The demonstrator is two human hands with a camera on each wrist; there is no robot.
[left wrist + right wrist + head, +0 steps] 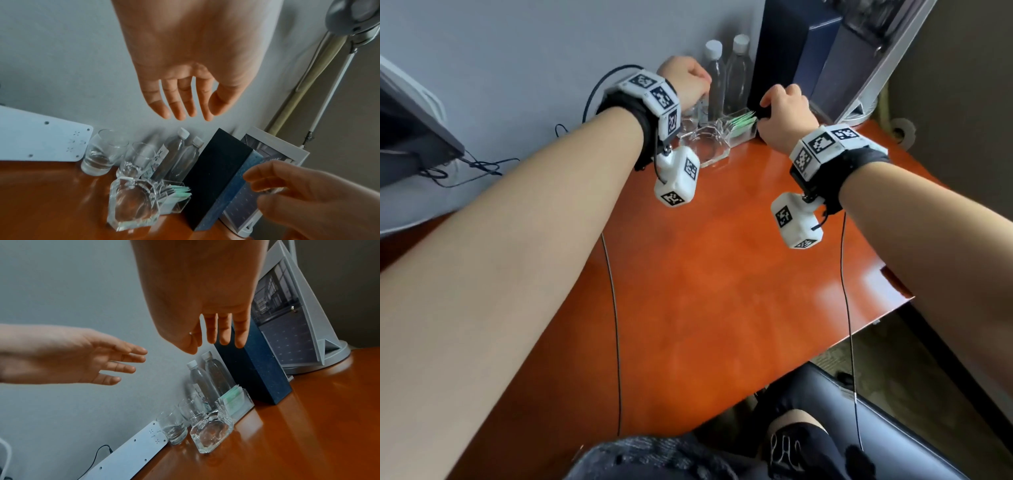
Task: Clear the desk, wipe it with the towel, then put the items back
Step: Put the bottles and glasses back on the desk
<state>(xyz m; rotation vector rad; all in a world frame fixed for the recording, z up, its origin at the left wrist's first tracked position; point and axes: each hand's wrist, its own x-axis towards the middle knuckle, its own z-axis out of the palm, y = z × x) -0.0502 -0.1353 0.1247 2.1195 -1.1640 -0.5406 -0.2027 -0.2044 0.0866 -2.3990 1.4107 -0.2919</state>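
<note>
My left hand (195,113) hangs open in the air above two empty glasses (104,152) and two clear water bottles (174,151) at the back of the orange desk (722,274). My right hand (213,344) is also open and holds nothing. It hovers over the tall dark blue box (257,369) and the clear box of green sachets (236,400). A heavy glass ashtray (211,433) sits in front of the glasses. In the head view both hands (685,82) (784,113) reach toward this row by the wall.
A white-framed picture stand (287,321) leans at the desk's back right corner. A white perforated plate (127,454) and black cables lie left of the glasses. A monitor edge (410,130) is at far left. My chair and knees are below the desk's front edge.
</note>
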